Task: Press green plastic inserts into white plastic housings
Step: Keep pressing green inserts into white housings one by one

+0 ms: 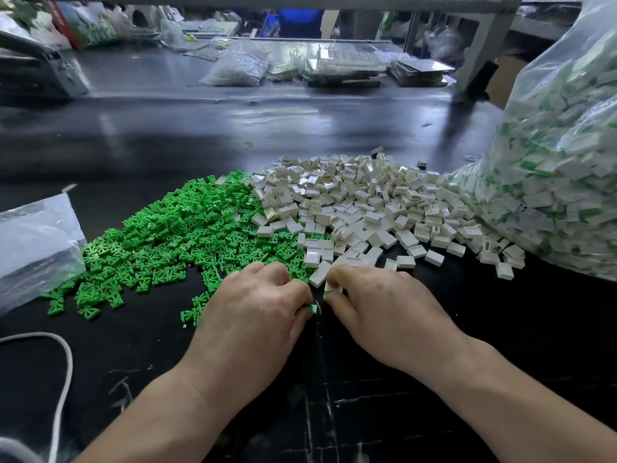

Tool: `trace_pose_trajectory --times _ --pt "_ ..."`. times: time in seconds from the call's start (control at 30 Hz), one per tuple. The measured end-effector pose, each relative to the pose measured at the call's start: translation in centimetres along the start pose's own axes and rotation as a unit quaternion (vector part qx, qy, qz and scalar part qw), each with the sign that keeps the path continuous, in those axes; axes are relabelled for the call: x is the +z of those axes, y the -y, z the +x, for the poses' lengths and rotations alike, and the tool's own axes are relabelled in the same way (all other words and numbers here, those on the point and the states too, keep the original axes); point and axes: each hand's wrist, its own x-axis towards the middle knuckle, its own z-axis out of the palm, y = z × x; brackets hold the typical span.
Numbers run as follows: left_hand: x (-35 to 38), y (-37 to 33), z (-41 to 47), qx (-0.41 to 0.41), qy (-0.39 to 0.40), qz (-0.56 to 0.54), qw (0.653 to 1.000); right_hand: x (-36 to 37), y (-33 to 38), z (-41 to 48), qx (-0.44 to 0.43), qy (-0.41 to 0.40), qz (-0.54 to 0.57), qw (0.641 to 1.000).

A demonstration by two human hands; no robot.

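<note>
Green insert (pixel 313 308) first: I pinch it in the curled tips of my left hand (pixel 257 309), low over the black table (pixel 334 121); my right hand (pixel 384 305) is curled too, and it pinches one white housing (pixel 333 289) just beside the insert; a little green shows under that housing, but I cannot tell if a piece is already partly in it; the two hands are almost touching, so I think I am at the step of lining up the two parts, and the push is not yet done; next I need to turn the insert so that it faces the open side of the housing, keep both straight, and squeeze until it sits all the way in; if it goes in crooked it may jam or pop out of my fingers; behind my left hand lies the green heap (pixel 173 235) of more inserts, and behind my right hand the white heap (pixel 367 208) of more housings; they meet in the middle and mix a bit; a loose housing (pixel 319 274) lies right by my fingertips and could get bumped; far right stands a big bag (pixel 551 182) full of white and green parts; at the left is a small bag (pixel 33 242), and a white cord (pixel 63 362) curls near my left arm.
</note>
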Motion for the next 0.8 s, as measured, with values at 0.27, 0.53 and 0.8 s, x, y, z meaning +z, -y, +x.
trace_pose_trajectory --times 0.27,0.53,0.8 --pt "0.0 -0.4 0.0 -0.009 -0.003 -0.001 1.0 -0.2 0.1 0.1 -0.01 0.038 -0.007 0.999" --pt "0.3 -0.8 0.4 0.007 0.012 0.006 1.0 -0.8 -0.3 0.2 -0.013 0.062 0.047 0.997" --pt "0.6 -0.7 0.3 -0.014 -0.001 -0.037 0.999 -1.0 -0.3 0.1 0.02 0.045 0.121 0.991"
